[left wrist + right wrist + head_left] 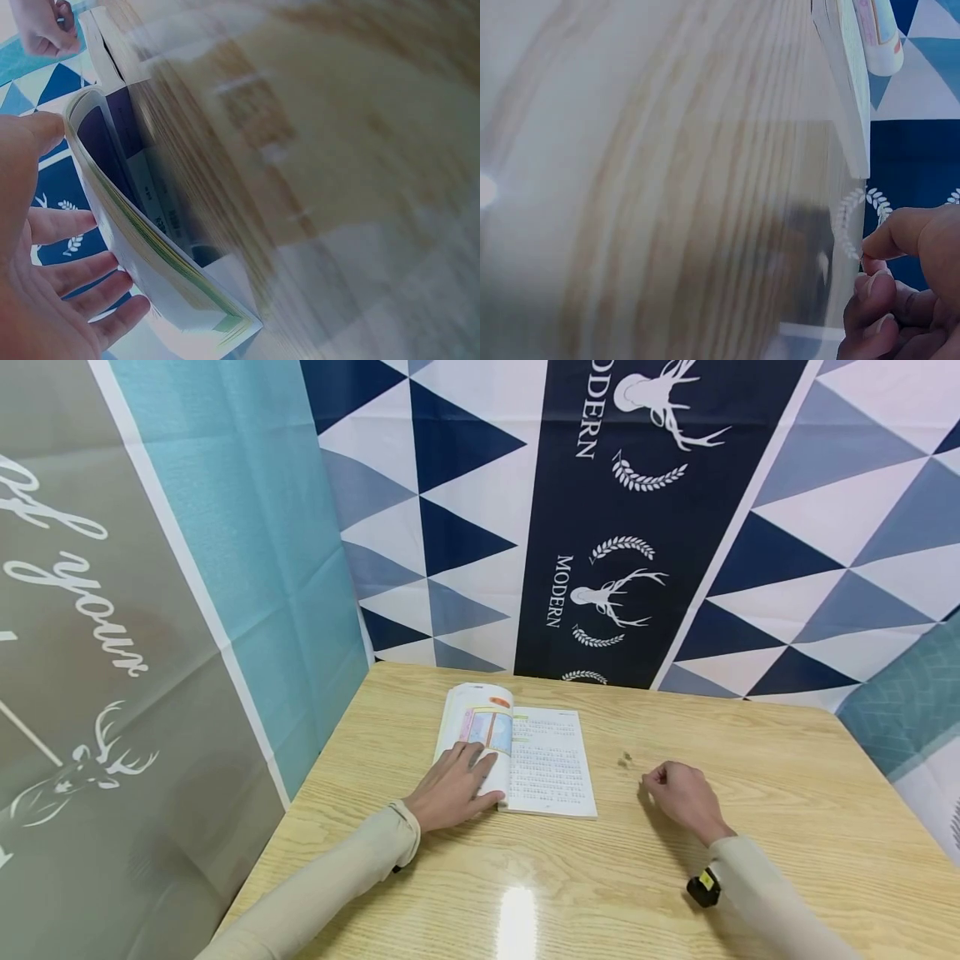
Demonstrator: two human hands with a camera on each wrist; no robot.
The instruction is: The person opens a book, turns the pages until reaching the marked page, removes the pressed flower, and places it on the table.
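Note:
An open book (551,764) lies on the table, with printed text on its right page and a colour picture on its left. My left hand (453,785) rests on the left page, fingers spread. In the left wrist view that hand (71,277) lies against the book's curved pages (161,266). Right of the book, my right hand (684,797) has curled fingers, with thumb and index finger pinched together. A small greenish, faint piece (625,761) shows just left of its fingertips. It seems pinched, though the contact is hard to see. The right wrist view shows the curled hand (911,292) close up.
The wooden table (420,893) reflects a bright light near its front. Patterned cloth (472,527) hangs behind the table, and another cloth (150,693) hangs along the left side. A black wrist device (703,888) sits at the right sleeve.

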